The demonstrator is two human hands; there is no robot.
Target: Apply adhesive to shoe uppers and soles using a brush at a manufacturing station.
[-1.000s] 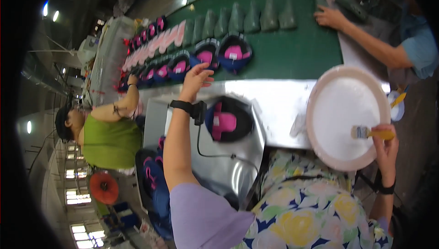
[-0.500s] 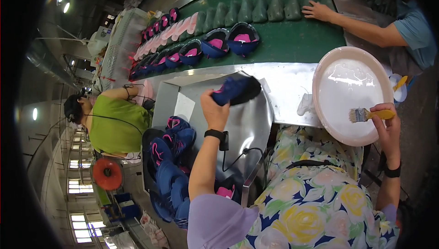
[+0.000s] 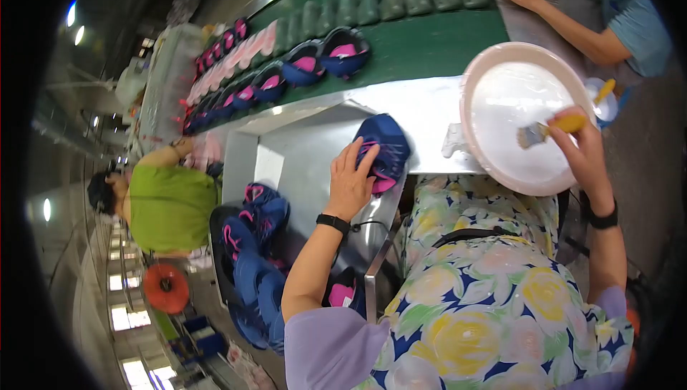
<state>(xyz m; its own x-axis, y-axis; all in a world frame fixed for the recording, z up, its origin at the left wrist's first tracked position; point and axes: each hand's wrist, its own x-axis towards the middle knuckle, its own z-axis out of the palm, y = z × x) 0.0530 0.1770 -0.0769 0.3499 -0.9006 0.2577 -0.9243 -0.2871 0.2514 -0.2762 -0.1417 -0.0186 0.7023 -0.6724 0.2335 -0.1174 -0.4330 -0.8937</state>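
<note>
Two hands are at work over a metal bench (image 3: 429, 114) beside a green conveyor belt (image 3: 436, 43). Far left, a co-worker in a green shirt (image 3: 168, 207) sits by a bin of blue-and-pink shoe uppers (image 3: 254, 261), and more uppers ride the belt in a row (image 3: 286, 75). Nearer the middle, the left hand (image 3: 351, 182) is clenched around a blue shoe upper (image 3: 383, 150), fingers wrapped over its pink-trimmed edge, holding it just above the bench. To the right sits a wide pale basin (image 3: 533, 182) with a white film inside, and the right hand (image 3: 583, 154) grips a yellow-handled brush (image 3: 547, 129) whose bristles rest in the basin. By the look of it, the brush is being loaded while the upper is brought in for coating. The next move would call for turning the upper to expose its edge and bringing brush and upper together.
</note>
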